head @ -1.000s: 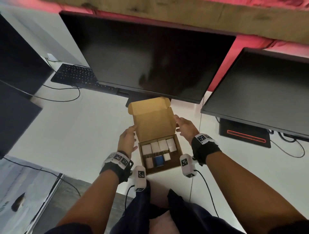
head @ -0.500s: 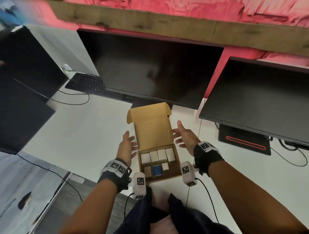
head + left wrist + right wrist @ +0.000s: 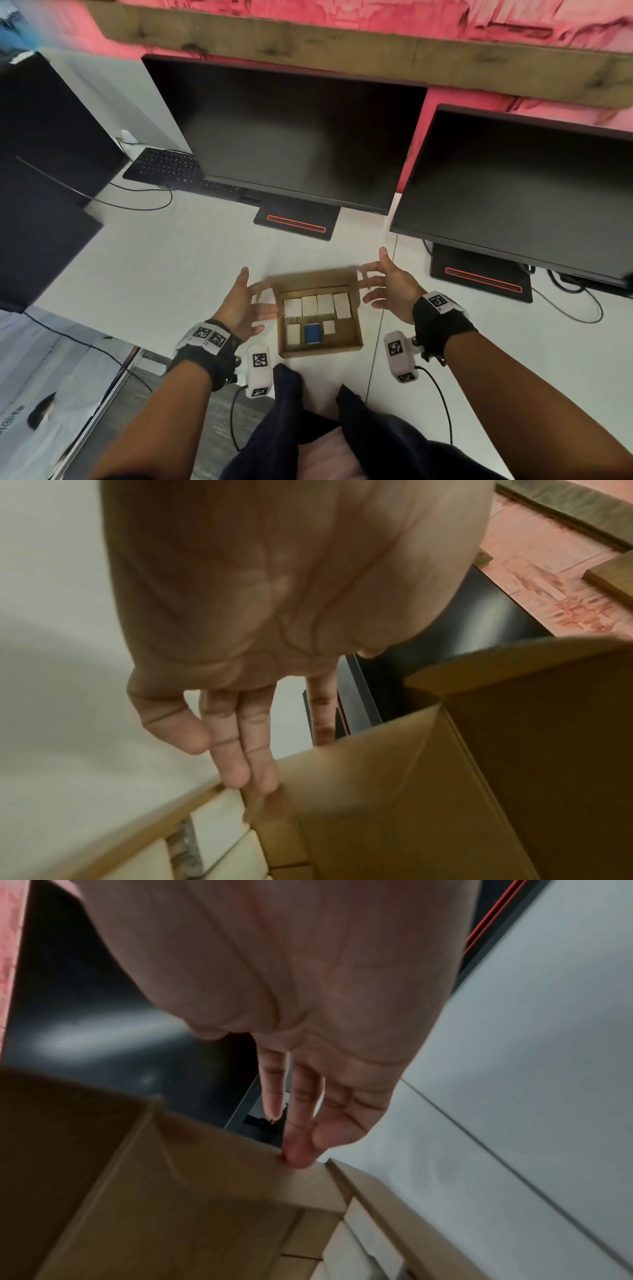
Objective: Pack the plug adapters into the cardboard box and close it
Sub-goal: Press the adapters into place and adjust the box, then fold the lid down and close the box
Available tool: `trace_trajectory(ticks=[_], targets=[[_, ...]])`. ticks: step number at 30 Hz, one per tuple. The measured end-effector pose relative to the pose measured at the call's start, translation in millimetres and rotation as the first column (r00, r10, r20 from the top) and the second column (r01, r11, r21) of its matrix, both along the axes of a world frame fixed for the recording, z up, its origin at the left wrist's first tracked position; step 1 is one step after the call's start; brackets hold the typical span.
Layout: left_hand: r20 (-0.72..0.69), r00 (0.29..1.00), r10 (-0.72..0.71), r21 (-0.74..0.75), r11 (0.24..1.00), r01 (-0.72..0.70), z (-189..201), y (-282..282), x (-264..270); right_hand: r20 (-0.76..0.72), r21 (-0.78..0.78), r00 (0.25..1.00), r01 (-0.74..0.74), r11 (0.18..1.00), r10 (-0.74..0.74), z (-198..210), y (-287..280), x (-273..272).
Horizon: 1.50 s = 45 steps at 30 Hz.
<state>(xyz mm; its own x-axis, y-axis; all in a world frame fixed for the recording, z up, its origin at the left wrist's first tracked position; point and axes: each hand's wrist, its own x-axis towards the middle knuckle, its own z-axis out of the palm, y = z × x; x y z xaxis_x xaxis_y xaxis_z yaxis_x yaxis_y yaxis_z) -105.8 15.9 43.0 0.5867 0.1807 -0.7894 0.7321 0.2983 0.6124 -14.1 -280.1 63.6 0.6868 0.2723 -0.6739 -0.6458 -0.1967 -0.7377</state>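
A shallow cardboard box [image 3: 356, 337] lies on the white desk in front of me. In it are a row of white plug adapters [image 3: 317, 305], further white ones and a blue adapter [image 3: 312, 333]. Its hinged lid [image 3: 310, 275] is blurred and tilts forward over the back of the box. My left hand [image 3: 253, 301] is at the left side, and its straight fingers [image 3: 260, 777] touch the lid's side flap [image 3: 342, 783]. My right hand [image 3: 376, 284] is at the right side, its fingertips [image 3: 298, 1156] on the other side flap [image 3: 240, 1167]. Neither hand holds anything.
Two dark monitors [image 3: 291, 137] [image 3: 520, 185] on black bases [image 3: 296, 222] [image 3: 479, 277] stand close behind the box. A black keyboard [image 3: 161, 168] and cables lie at the back left. The desk's edge [image 3: 137, 353] runs at the lower left, beside a printed panel.
The lid stood upright behind the box, and it now swings forward over it. Both hands have moved down along its sides with fingers spread. The head view has shifted upward.
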Motion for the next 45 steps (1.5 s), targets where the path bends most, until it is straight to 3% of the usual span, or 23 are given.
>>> trace_trajectory(ticks=[2,4,6,9,11,13,15,17,19,21,23,25,27,29,32,35,41,45], targets=[[-0.009,0.996,-0.093,0.052,0.994,0.094,-1,-4,-5,-0.009,-0.033,0.997,-0.076,0.997,0.076,-4,-7,-7],[0.029,0.976,-0.216,0.203,0.957,0.206,-10,-7,-10,0.043,-0.122,0.985,-0.158,0.98,0.164,-9,-8,-16],[0.054,0.924,-0.379,0.367,0.868,0.335,-18,-11,-13,0.175,-0.288,0.931,-0.263,0.921,0.32,-21,-8,-23],[-0.052,0.837,-0.545,0.584,0.663,0.469,-23,-18,-20,0.265,-0.551,0.811,-0.316,0.772,0.521,-42,-6,-36],[-0.076,0.817,-0.572,0.66,0.585,0.471,-28,-25,-24,0.282,-0.593,0.805,-0.282,0.754,0.523,-52,-4,-45],[-0.112,0.837,-0.535,0.682,0.571,0.457,-35,-25,-27,0.263,-0.59,0.847,-0.238,0.771,0.462,-57,-3,-52],[-0.202,0.857,-0.475,0.698,0.544,0.466,-40,-22,-26,0.17,-0.603,0.891,-0.244,0.76,0.421,-62,-4,-58],[-0.325,0.826,-0.461,0.693,0.478,0.539,-45,-24,-23,0.072,-0.637,0.902,-0.287,0.716,0.425,-63,-2,-62],[-0.359,0.824,-0.438,0.658,0.507,0.556,-50,-28,-15,0.003,-0.599,0.923,-0.306,0.74,0.384,-63,2,-64],[-0.339,0.84,-0.423,0.615,0.577,0.538,-54,-34,-7,-0.045,-0.493,0.959,-0.265,0.828,0.28,-61,5,-65],[-0.275,0.871,-0.406,0.556,0.673,0.489,-58,-34,0,-0.063,-0.388,0.987,-0.163,0.907,0.15,-65,1,-65],[-0.157,0.914,-0.374,0.418,0.814,0.404,-62,-31,3,-0.063,-0.323,0.997,-0.059,0.944,0.04,-71,-8,-64],[-0.085,0.928,-0.364,0.258,0.891,0.373,-63,-30,4,-0.098,-0.244,0.99,0.071,0.967,-0.098,-73,-16,-63],[-0.088,0.909,-0.407,0.204,0.886,0.416,-64,-29,8,-0.121,-0.21,0.982,0.117,0.971,-0.145,-73,-18,-61],[-0.119,0.895,-0.429,0.234,0.864,0.445,-68,-30,22,-0.141,-0.198,0.981,0.105,0.975,-0.135,-73,-13,-61],[-0.134,0.876,-0.464,0.243,0.841,0.483,-67,-33,35,-0.15,-0.176,0.966,0.182,0.967,-0.209,-74,-9,-59],[-0.14,0.881,-0.451,0.152,0.87,0.47,-62,-35,51,-0.058,-0.234,0.964,0.239,0.942,-0.259,-77,-9,-56],[-0.123,0.882,-0.454,0.115,0.877,0.467,-61,-32,58,-0.044,-0.182,0.96,0.266,0.947,-0.278,-71,-8,-61]])
